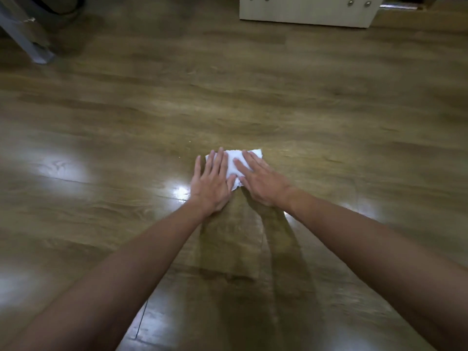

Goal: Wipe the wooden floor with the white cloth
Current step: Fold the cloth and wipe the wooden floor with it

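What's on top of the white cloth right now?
Both hands press flat on the white cloth: left hand, right hand. The cloth's middle strip shows; the parts under the palms are hidden.

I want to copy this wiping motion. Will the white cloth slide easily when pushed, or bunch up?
The white cloth looks thin and floppy, with crumpled edges, so it may bunch. The wooden floor is glossy, so it probably slides easily. Both hands, left hand and right hand, pressing flat likely keep it spread.

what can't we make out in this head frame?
- White cloth: middle covered by left hand and right hand.
- White cabinet: top cut off by the frame's top edge.
- Grey furniture leg: cropped at the left corner, object unidentifiable.
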